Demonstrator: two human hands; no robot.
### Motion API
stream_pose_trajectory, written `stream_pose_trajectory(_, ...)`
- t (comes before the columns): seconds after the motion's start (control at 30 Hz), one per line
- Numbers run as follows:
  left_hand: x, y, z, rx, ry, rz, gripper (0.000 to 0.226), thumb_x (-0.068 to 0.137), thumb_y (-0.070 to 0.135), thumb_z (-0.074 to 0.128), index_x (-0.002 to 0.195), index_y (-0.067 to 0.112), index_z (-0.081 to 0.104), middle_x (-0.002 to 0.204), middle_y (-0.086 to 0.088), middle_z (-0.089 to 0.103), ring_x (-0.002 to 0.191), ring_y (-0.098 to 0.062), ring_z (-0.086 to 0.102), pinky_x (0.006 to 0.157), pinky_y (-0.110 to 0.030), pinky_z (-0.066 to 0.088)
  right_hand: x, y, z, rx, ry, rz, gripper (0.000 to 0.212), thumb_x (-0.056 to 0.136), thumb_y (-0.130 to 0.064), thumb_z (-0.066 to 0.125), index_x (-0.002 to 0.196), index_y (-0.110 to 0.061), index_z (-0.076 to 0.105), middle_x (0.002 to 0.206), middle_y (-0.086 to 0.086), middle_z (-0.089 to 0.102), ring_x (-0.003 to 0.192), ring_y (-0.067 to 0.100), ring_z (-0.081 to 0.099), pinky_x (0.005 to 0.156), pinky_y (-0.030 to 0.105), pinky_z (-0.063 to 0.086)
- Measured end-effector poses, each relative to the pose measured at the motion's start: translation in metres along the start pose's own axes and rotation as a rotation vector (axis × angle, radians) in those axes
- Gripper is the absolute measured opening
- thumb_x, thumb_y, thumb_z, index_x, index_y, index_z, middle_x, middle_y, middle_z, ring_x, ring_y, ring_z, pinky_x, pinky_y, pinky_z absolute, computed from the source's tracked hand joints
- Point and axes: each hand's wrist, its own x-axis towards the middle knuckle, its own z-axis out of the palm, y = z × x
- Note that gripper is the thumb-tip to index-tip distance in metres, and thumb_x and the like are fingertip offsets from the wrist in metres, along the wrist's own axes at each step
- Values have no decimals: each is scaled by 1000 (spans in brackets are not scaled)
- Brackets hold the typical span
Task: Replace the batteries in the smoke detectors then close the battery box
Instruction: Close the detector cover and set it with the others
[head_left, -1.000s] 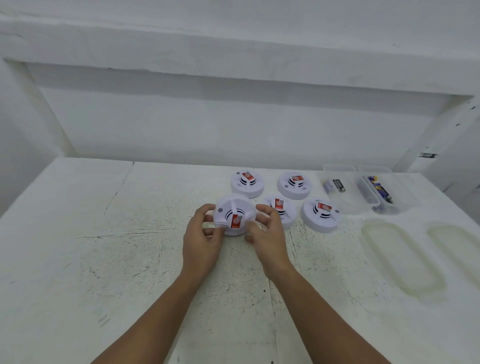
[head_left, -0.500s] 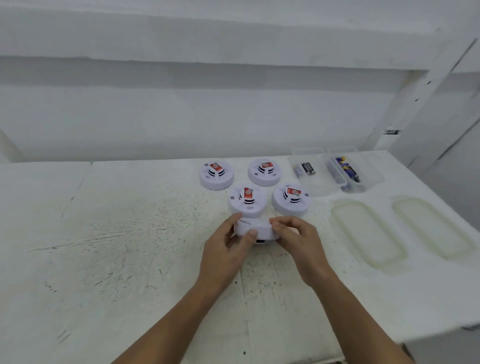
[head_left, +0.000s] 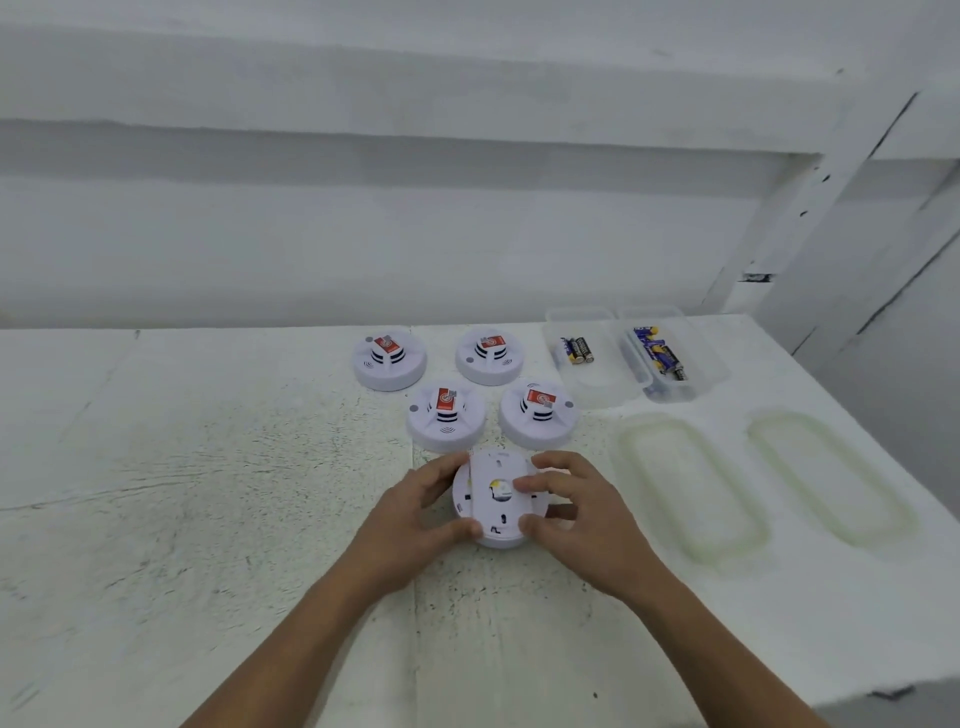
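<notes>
Head camera, looking down at my two hands: both hold one upturned smoke detector (head_left: 496, 512), which sits on the white surface (head_left: 208, 493) directly between them, its flat back facing up.

My left hand (head_left: 410, 525) grips its left edge. The fingers (head_left: 447, 465) curl over the far rim and the thumb presses the near rim, so the fingers are clamped on the housing.

My right hand (head_left: 582, 525) takes the right side. Its thumb is on the near rim and its curled fingers (head_left: 535, 484) lie across the back, one fingertip touching the small yellowish opening at the centre.

Just beyond my fingertips stand four more smoke detectors, face up, each with a red label on top. One is ahead of my left fingers (head_left: 445, 418) and one ahead of my right fingers (head_left: 538, 415). Two more stand behind those, far left (head_left: 389, 364) and far right (head_left: 490, 357).

Farther off, ahead and to the right of my right hand, are two clear battery boxes, both open and side by side. The nearer box (head_left: 602, 384) holds two dark batteries (head_left: 576, 351). The outer box (head_left: 706, 364) holds blue and purple batteries (head_left: 657, 353).

Two translucent lids lie flat on the surface to the right of my right hand. One is close by (head_left: 685, 488) and the other beyond it (head_left: 831, 478).
</notes>
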Motion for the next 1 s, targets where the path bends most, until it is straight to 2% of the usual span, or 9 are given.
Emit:
stream_pose_trajectory(0.13,-3,2,-1,-34,88,-16,60,68,12,84,120,29,58,122,16,63,113,8,55,101,-24,45,5,0,-12,-215,-95,-155,24,83,-26,69,107,-23,70,119,-15,48,102,4,55,80,21,51)
stream_pose_trajectory(0.27,-7,4,0,-62,138,16,52,70,12,82,115,27,63,115,15,67,109,5,59,98,-22,46,15,-1,-24,-378,-215,-283,22,85,-34,66,105,-26,67,137,-18,43,125,0,38,100,15,30)
stream_pose_trajectory(0.37,-9,5,2,-19,129,36,52,77,14,78,123,28,60,119,20,64,113,7,56,104,-29,43,23,-4,-26,-404,-273,-345,20,84,-31,67,102,-23,65,142,-15,42,131,-1,31,102,10,22)
stream_pose_trajectory(0.47,-11,2,4,48,44,58,63,78,23,77,132,40,47,126,35,54,124,11,45,120,-36,16,25,-6,-26,-419,-330,-342,25,85,-36,66,107,-23,61,146,-15,39,136,-1,25,107,19,26)
stream_pose_trajectory(0.57,-14,10,9,124,-28,23,89,67,36,84,136,48,28,128,44,38,135,16,6,117,-31,-14,24,-7,-25,-438,-353,-368,27,86,-40,64,108,-25,59,149,-14,34,140,1,19,105,17,22)
stream_pose_trajectory(0.67,-12,16,15,245,-52,-15,107,63,36,86,143,43,15,125,33,37,99,38,-13,110,-35,-25,23,-9,-22,-492,-347,-435,28,87,-40,63,109,-22,59,148,-10,37,138,3,22,103,14,16)
stream_pose_trajectory(0.77,-6,11,20,322,-42,7,119,54,54,85,146,43,11,131,29,42,106,40,-3,104,-42,-35,21,-10,-22,-558,-313,-501,33,87,-40,62,114,-21,59,144,-6,42,135,5,25,105,13,10)
stream_pose_trajectory(0.87,-1,10,26,404,-11,7,128,43,74,76,149,38,12,137,28,41,129,17,24,104,-49,-34,19,-10,-21,-644,-338,-536,32,90,-37,58,117,-19,57,144,-4,42,138,9,27,118,28,6)
stream_pose_trajectory(1.0,1,10,32,489,63,38,127,37,88,61,145,36,19,129,32,45,128,8,37,107,-56,-27,22,-13,-22,-647,-407,-561,32,96,-28,50,125,-15,52,150,-2,33,140,11,21,111,18,12)
